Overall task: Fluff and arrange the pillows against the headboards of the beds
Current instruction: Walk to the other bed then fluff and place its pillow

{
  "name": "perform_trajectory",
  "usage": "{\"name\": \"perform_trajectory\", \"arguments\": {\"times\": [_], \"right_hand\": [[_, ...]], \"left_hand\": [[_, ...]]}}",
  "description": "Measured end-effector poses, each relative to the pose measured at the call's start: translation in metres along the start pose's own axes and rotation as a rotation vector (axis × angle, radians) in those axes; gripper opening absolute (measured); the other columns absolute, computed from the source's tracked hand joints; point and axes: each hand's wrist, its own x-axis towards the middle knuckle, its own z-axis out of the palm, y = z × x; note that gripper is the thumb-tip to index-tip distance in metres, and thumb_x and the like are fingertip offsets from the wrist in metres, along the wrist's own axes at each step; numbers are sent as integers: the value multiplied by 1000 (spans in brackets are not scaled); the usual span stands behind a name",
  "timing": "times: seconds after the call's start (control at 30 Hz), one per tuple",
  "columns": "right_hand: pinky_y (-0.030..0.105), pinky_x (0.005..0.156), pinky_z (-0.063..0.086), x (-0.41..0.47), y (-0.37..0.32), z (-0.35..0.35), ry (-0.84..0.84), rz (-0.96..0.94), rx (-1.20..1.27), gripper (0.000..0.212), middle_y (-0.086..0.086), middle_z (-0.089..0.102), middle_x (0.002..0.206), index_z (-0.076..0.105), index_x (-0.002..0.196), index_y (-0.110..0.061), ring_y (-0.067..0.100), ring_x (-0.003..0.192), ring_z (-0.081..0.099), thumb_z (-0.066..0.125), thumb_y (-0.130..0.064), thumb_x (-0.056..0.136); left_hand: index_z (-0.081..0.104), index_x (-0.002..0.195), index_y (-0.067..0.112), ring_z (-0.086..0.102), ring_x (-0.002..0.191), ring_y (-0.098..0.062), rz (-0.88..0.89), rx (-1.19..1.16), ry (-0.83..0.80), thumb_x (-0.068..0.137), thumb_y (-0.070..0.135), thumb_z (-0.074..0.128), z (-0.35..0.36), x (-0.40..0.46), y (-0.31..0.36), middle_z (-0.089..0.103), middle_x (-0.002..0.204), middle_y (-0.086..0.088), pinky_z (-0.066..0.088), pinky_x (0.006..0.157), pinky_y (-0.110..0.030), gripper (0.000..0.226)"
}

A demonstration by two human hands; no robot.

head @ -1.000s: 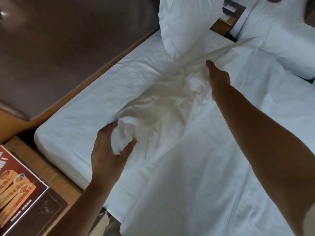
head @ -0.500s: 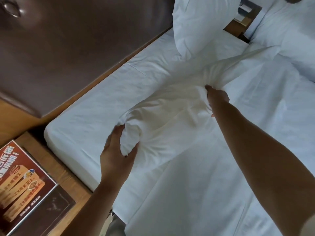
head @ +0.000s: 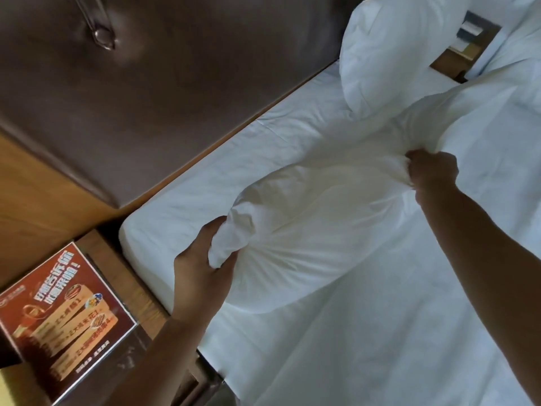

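A cream-white roll of bedding (head: 316, 218) lies across the bed; I cannot tell whether it is a pillow or the duvet's folded top. My left hand (head: 202, 268) is closed on its near end by the mattress corner. At the far end my right hand (head: 431, 168) is a fist gripping bunched fabric. A plump white pillow (head: 389, 48) stands upright against the dark brown padded headboard (head: 175, 83), just beyond the roll. The bare white sheet (head: 234, 177) shows between the roll and the headboard.
A wooden bedside table (head: 123, 276) at lower left carries a red printed card (head: 58, 312). White duvet (head: 380, 332) covers the rest of the bed. A second bed's white bedding (head: 524, 36) is at top right, with a wooden stand (head: 456, 54) between the beds.
My right hand has gone from flat and reaching to a closed fist on the fabric, drawn back toward me. The bedding has gathered into a fuller roll between my hands. The left grip is unchanged.
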Motion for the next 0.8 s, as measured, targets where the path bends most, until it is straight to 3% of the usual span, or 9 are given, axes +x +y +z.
{"name": "perform_trajectory", "arguments": {"times": [0.13, 0.2, 0.23, 0.27, 0.37, 0.47, 0.53, 0.63, 0.8], "right_hand": [[14, 54, 52, -8, -17, 5, -91, -17, 136, 45, 15, 66, 134, 61, 132, -5, 26, 120, 67, 64, -25, 93], [19, 80, 57, -25, -24, 16, -125, -54, 12, 51, 10, 61, 138, 51, 141, -9, 22, 127, 62, 66, -29, 97], [24, 90, 54, -35, -30, 27, -128, -154, -292, 54, 7, 59, 139, 47, 144, -10, 22, 129, 60, 66, -31, 98], [25, 90, 54, -43, -34, 35, -139, -158, -297, 53, 6, 58, 139, 47, 143, -10, 23, 128, 60, 66, -31, 98], [22, 59, 56, -58, -34, 76, -292, 20, 103, 43, 17, 63, 133, 57, 137, -3, 27, 106, 66, 60, -20, 97], [44, 76, 63, -74, -31, 112, -291, 29, 69, 43, 14, 62, 108, 63, 125, -3, 36, 103, 67, 62, -24, 87], [50, 81, 62, -78, -34, 123, -312, 41, 57, 38, 10, 62, 104, 62, 116, -6, 37, 106, 68, 64, -27, 84], [40, 71, 63, -81, -44, 130, -406, 62, 80, 40, 4, 63, 97, 63, 127, -7, 27, 96, 67, 63, -24, 91], [54, 65, 63, -82, -49, 143, -380, 98, 103, 41, 6, 57, 115, 54, 119, -11, 31, 87, 62, 61, -31, 84]], "left_hand": [[70, 122, 6, 63, 94, -5, 120, 92, 111, 96, 26, 71, -30, 23, 1, 67, 105, 9, 44, 78, -1, 32], [69, 121, 1, 61, 97, -2, 183, 80, 187, 92, 13, 75, -49, 33, -3, 68, 107, 4, 42, 85, 1, 33], [68, 122, 1, 60, 100, -2, 195, 79, 205, 91, 11, 75, -59, 39, -8, 67, 107, 9, 39, 87, 4, 33], [69, 123, 4, 59, 100, -2, 194, 78, 215, 92, 12, 74, -67, 47, -14, 65, 105, 20, 38, 87, 6, 32], [62, 119, 44, 55, 100, 3, 139, 93, 204, 94, 23, 71, -87, 68, -41, 57, 100, 50, 36, 82, 9, 34], [50, 110, 57, 54, 101, 6, 70, 84, 180, 94, 15, 74, -94, 69, -68, 53, 103, 58, 40, 80, 6, 51], [49, 110, 54, 56, 101, 5, 33, 80, 182, 94, 19, 73, -93, 66, -78, 57, 102, 52, 43, 79, 1, 46], [52, 115, 49, 58, 104, 0, -8, 54, 190, 96, 22, 72, -92, 78, -87, 60, 110, 27, 43, 81, -4, 39], [64, 129, 10, 63, 103, -12, -31, 59, 236, 97, 20, 72, -92, 105, -96, 64, 111, 7, 43, 81, -6, 35]]}}
